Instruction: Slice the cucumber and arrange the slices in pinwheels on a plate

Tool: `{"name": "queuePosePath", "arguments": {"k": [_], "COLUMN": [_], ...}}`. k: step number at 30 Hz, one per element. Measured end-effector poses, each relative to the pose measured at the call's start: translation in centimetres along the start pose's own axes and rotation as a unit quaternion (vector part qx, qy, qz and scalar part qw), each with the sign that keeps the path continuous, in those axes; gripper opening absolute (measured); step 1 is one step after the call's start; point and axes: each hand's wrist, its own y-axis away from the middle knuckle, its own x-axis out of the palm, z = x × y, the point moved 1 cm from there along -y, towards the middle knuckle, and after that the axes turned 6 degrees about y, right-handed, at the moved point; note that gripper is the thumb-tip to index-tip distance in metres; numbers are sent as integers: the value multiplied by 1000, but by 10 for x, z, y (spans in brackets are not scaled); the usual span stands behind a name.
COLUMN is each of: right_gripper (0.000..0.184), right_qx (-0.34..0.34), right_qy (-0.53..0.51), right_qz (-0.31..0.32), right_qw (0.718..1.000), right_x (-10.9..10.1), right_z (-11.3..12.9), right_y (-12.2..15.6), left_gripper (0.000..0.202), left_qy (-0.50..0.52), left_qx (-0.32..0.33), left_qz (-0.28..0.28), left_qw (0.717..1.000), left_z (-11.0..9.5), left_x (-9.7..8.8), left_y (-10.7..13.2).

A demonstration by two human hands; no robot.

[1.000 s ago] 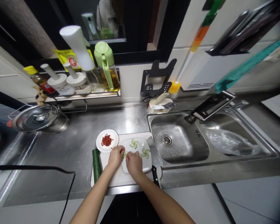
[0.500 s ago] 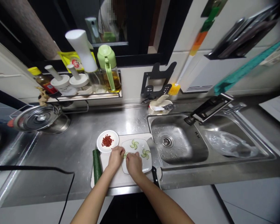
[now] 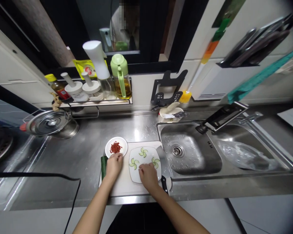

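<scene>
A white square plate (image 3: 146, 169) lies on a white cutting board (image 3: 123, 187) and carries three pinwheels of cucumber slices (image 3: 134, 163). My right hand (image 3: 148, 174) rests on the plate's near side with its fingers bent together; what they pinch is hidden. My left hand (image 3: 114, 164) sits left of the plate with curled fingers, just below a small round dish of chopped red chili (image 3: 116, 147). It covers part of a dark green cucumber (image 3: 104, 164). A knife (image 3: 162, 169) lies along the plate's right edge.
A steel sink (image 3: 190, 152) with a black tap (image 3: 219, 117) is to the right, with a plastic bag in its second basin (image 3: 244, 156). A lidded pot (image 3: 51, 123) stands at the left. Oil and seasoning bottles (image 3: 97, 81) fill the back rack. A black cable (image 3: 39, 177) crosses the counter.
My hands have parted. The left moved left toward the chili dish, the right drew back to the plate's near side, and a third cucumber pinwheel now shows. The view shifted slightly.
</scene>
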Motion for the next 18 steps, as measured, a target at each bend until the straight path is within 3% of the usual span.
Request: {"name": "queuePosePath", "arguments": {"k": [6, 18], "right_gripper": [18, 17], "right_qx": [3, 3], "right_qy": [4, 1], "right_qz": [-11, -4], "right_qw": [1000, 1000], "right_x": [-6, -4], "right_z": [-18, -23], "right_y": [18, 36], "left_gripper": [24, 31], "left_qy": [-74, -97], "left_qx": [-89, -111], "left_qz": [-33, -17], "left_qw": [993, 989], "left_z": [25, 22], "left_x": [-26, -18], "left_y": [-10, -20]}}
